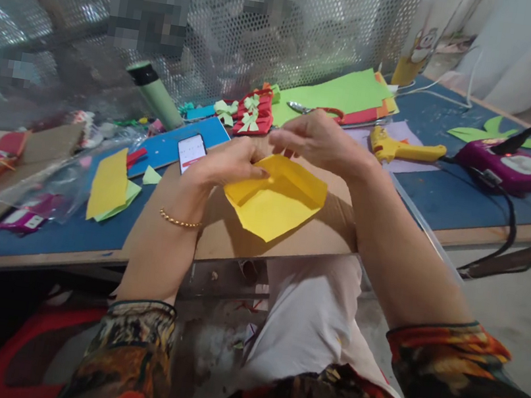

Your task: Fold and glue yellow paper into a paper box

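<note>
A folded yellow paper point(275, 204) with creased, raised edges is over a brown cardboard sheet point(223, 246). My left hand point(234, 162) pinches the paper's upper left edge between thumb and fingers. Just above the paper's top edge is my right hand point(311, 139), its fingers bent and pointing left; whether its fingertips grip anything is too small to tell. Left of my left hand lies a lit phone point(191, 152). Red paper pieces with pale green bows point(253, 114) lie beyond my hands.
Scissors point(316, 110) rest by green paper sheets point(336, 93). On the right are a yellow glue gun point(403, 148), a purple power strip point(504, 167) and a drink cup point(417, 49). A green bottle point(156, 95) and yellow paper strips point(108, 185) are on the left.
</note>
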{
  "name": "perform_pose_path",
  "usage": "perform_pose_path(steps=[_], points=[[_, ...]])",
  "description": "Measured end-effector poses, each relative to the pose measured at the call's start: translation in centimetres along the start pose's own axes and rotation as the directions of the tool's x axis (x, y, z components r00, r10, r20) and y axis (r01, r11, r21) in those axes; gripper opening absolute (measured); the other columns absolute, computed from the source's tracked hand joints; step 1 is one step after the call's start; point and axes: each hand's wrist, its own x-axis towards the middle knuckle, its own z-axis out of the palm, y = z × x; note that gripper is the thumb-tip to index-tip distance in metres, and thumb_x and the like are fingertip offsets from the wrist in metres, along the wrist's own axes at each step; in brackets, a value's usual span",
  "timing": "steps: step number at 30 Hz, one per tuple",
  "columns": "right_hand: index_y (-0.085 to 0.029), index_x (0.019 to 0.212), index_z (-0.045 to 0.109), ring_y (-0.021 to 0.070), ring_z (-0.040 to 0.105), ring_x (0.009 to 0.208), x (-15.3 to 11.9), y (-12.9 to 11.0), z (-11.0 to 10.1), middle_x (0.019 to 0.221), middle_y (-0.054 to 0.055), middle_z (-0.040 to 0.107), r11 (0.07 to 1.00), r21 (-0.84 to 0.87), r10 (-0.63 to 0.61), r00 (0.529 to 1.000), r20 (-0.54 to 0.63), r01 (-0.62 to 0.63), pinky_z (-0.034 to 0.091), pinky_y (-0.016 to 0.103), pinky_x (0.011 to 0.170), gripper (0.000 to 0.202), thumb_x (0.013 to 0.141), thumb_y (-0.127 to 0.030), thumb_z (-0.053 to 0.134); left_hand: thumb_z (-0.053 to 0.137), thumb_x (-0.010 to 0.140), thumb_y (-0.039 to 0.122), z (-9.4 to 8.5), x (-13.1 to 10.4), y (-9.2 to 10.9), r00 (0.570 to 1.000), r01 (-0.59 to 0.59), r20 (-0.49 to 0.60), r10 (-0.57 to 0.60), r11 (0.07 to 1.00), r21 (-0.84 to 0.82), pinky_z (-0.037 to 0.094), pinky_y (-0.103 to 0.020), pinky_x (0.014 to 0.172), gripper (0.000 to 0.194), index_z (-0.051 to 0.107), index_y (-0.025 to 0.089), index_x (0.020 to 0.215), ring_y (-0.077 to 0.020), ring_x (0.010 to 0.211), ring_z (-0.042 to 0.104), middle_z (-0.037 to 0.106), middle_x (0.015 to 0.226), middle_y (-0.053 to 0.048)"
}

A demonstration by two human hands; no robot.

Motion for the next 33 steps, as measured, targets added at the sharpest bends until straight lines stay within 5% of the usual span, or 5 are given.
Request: perform_pose_path(steps=[5, 11, 21, 28, 33], points=[[-0.019, 0.095, 0.074, 0.015, 0.069, 0.08, 0.3, -0.1, -0.4, 0.093, 0.007, 0.076, 0.958, 0.286, 0.113, 0.919, -0.379, 0.0, 0.058, 0.031, 0.076, 0.071, 0.099, -0.087, 0.054, 0.078, 0.085, 0.036, -1.8, 0.5, -1.9, 0.976, -0.079, -0.218, 0.018, 0.959, -0.271, 0.046, -0.026, 0.054, 0.019, 0.077, 0.018, 0.078, -0.0162, 0.063, 0.062, 0.072, 0.073, -0.003], [-0.023, 0.149, 0.065, 0.0295, 0.073, 0.121, -0.1, -1.0, 0.7, 0.135, 0.015, 0.076, 0.948, 0.272, -0.087, 0.956, -0.28, 0.166, 0.061, 0.049, 0.103, 0.094, 0.082, -0.088, 0.074, 0.062, 0.106, 0.053, -1.0, 1.6, -3.0, 0.568, -0.31, -0.699, 0.434, 0.9, 0.307, 0.051, -0.032, 0.068, 0.044, 0.068, 0.023, 0.075, -0.0175, 0.071, 0.06, 0.067, 0.073, -0.003], [-0.024, 0.141, 0.069, 0.0287, 0.073, 0.119, -1.6, -2.7, 2.0, 0.13, 0.013, 0.079, 0.903, -0.226, -0.424, 0.844, -0.328, 0.366, 0.059, 0.052, 0.108, 0.042, 0.104, -0.044, 0.068, 0.053, 0.115, 0.038, -1.1, -1.5, -0.9, 0.254, -0.225, -0.654, 0.713, 0.701, 0.677, 0.046, -0.043, 0.095, 0.033, 0.083, 0.029, 0.124, -0.023, 0.098, 0.068, 0.08, 0.105, -0.007], [-0.024, 0.154, 0.059, 0.028, 0.072, 0.121, -2.2, -3.6, 1.7, 0.141, 0.015, 0.074, 0.9, -0.208, -0.434, 0.839, -0.327, 0.384, 0.059, 0.051, 0.108, 0.054, 0.107, -0.05, 0.065, 0.06, 0.111, 0.026, -1.4, -2.7, 0.6, 0.193, -0.087, -0.543, 0.817, 0.566, 0.82, 0.04, -0.042, 0.096, 0.027, 0.083, 0.031, 0.126, -0.0215, 0.095, 0.068, 0.082, 0.103, -0.004], [-0.02, 0.173, 0.035, 0.0341, 0.065, 0.139, -2.2, -3.7, 3.2, 0.155, 0.023, 0.064, 0.806, -0.398, -0.579, 0.725, -0.374, 0.438, 0.058, 0.056, 0.114, 0.08, 0.104, -0.041, 0.067, 0.063, 0.108, 0.026, -1.1, -2.7, 0.3, 0.242, -0.07, -0.542, 0.805, 0.572, 0.818, 0.039, -0.044, 0.094, 0.025, 0.082, 0.029, 0.124, -0.023, 0.091, 0.067, 0.08, 0.095, -0.004]])
